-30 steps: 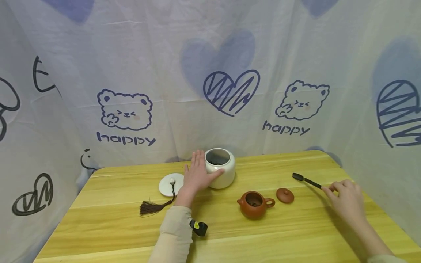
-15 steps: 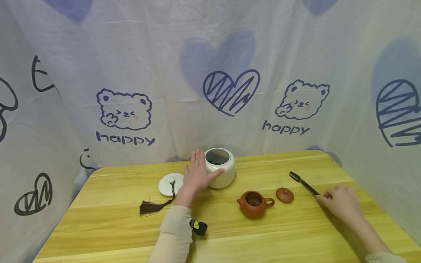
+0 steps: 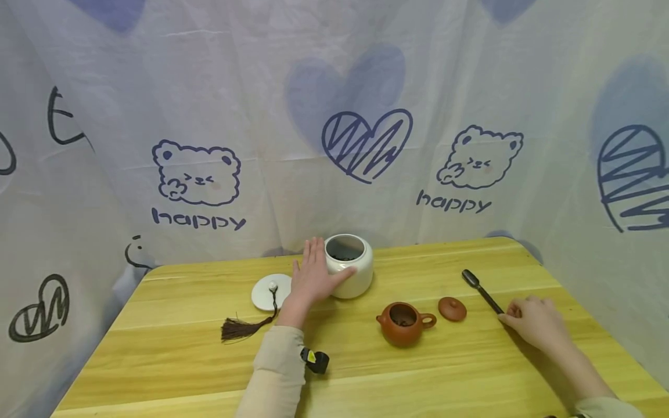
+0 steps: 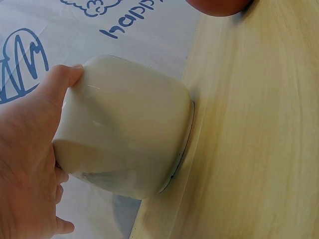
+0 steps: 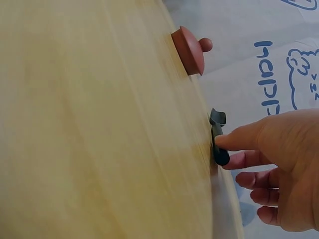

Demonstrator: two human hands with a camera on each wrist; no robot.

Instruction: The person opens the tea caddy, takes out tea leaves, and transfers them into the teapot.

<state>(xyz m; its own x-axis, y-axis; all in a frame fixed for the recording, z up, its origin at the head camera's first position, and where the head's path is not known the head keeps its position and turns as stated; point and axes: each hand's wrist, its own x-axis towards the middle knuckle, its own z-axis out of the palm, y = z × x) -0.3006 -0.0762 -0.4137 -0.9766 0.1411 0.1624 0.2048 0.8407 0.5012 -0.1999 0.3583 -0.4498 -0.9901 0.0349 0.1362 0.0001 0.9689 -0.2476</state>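
At the back of the table my left hand [image 3: 313,278] holds a white ceramic jar [image 3: 362,278] from its left, thumb across the front and fingers along the side. Dark dry leaves show inside its mouth. On the right, my right hand [image 3: 538,320] pinches the handle end of a slim dark tea scoop [image 3: 472,279] between thumb and forefinger; the scoop lies low over the wood, its bowl pointing away. Between the hands sits a reddish clay teapot [image 3: 401,335], uncovered, with dark bits inside. Its small round lid [image 3: 452,309] lies right of the handle.
Left of the jar lies a white lid [image 3: 263,295] with a knob and a dark brown tassel [image 3: 239,329]. A black wrist device [image 3: 316,361] sticks out from the left sleeve. Printed cloth [image 3: 292,191] hangs directly behind the wooden table [image 3: 183,360].
My right hand has moved slightly left and toward me with the scoop, and the scoop has turned a little in its grip. My left hand and the jar have stayed put.
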